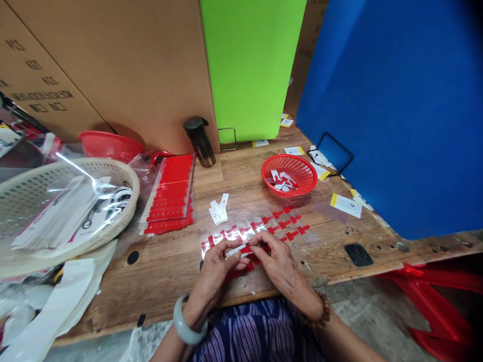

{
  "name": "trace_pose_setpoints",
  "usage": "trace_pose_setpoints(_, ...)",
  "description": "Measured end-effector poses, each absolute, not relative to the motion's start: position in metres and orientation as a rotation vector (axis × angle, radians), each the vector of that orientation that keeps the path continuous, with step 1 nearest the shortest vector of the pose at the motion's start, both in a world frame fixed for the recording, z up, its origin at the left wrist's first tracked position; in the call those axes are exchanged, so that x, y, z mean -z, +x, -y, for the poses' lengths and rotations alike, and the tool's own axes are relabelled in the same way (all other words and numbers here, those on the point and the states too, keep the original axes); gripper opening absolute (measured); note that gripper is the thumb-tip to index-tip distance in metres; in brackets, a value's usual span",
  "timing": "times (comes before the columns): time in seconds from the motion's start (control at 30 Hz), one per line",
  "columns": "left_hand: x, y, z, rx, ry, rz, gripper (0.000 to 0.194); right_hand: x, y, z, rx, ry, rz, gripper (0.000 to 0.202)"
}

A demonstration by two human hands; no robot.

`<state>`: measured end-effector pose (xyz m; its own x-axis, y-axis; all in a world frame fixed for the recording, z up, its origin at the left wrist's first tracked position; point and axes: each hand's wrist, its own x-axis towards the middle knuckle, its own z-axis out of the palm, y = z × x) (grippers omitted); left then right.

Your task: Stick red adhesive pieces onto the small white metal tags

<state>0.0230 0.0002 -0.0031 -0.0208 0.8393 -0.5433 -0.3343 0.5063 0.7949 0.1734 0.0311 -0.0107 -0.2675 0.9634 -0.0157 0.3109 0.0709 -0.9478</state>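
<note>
My left hand point(217, 266) pinches a small white card point(234, 251) between thumb and fingers. My right hand point(277, 256) meets it from the other side, fingertips closed together at a red piece by the card's end; whether that piece is on the card cannot be made out. Under both hands lies a clear sheet point(277, 221) bearing rows of red T-shaped stickers, partly covered by the hands. Just beyond my left hand is a small fanned pile of white cards point(219, 211). A red basket point(307, 183) farther back contains several white cards with red parts.
Stacked red sticker sheets point(169, 191) lie left, beside a large cream basket point(130, 201) of packaged items. A dark bottle point(202, 143) stands against a cardboard box point(151, 65). Green point(249, 70) and blue point(385, 125) panels rise behind. White-and-yellow cards point(346, 205) lie scattered at right.
</note>
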Motion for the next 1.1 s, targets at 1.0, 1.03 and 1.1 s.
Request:
trace_pose_setpoints(1.0, 0.009, 0.030, 0.000, -1.033, 0.424, -1.313, 0.043, 0.027, 0.177, -0.033, -1.004, -1.358, 1.906, 0.008)
trace_pose_setpoints(1.03, 0.010, 0.030, 0.000, -1.035, 0.420, -1.312, 0.043, 0.027, 0.176, -0.034, -1.004, -1.355, 1.899, 0.008)
trace_pose_setpoints(1.1, 0.012, 0.029, -0.002, -1.044, 0.422, -1.308, 0.042, 0.029, 0.173, -0.034, -1.006, -1.338, 1.879, 0.007)
